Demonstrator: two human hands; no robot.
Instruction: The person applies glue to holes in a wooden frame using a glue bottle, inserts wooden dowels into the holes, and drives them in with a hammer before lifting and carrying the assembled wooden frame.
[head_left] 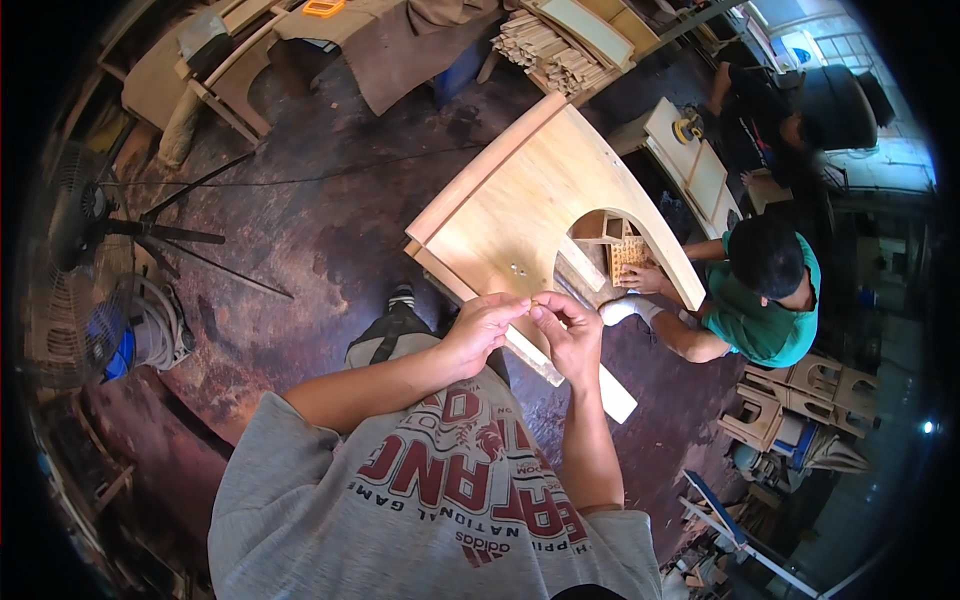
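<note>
While left hand point(474, 338) and right hand point(570, 340) meet at fingertips, both pinch tiny piece point(533, 303), kind too small to tell. Curved wooden panel point(525, 190) just beyond, at 12 o'clock, small shiny spots point(518, 269) on top. Co-worker point(775, 300), 3 o'clock. Fan point(80, 215), 9 o'clock. Farther, 12 o'clock: wood strips point(548, 56).

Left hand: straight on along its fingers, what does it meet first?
Most likely the right hand, whose fingertips lie just ahead of the left hand's. Whether they touch is hard to tell. The wooden panel shows behind, its depth unclear.
</note>
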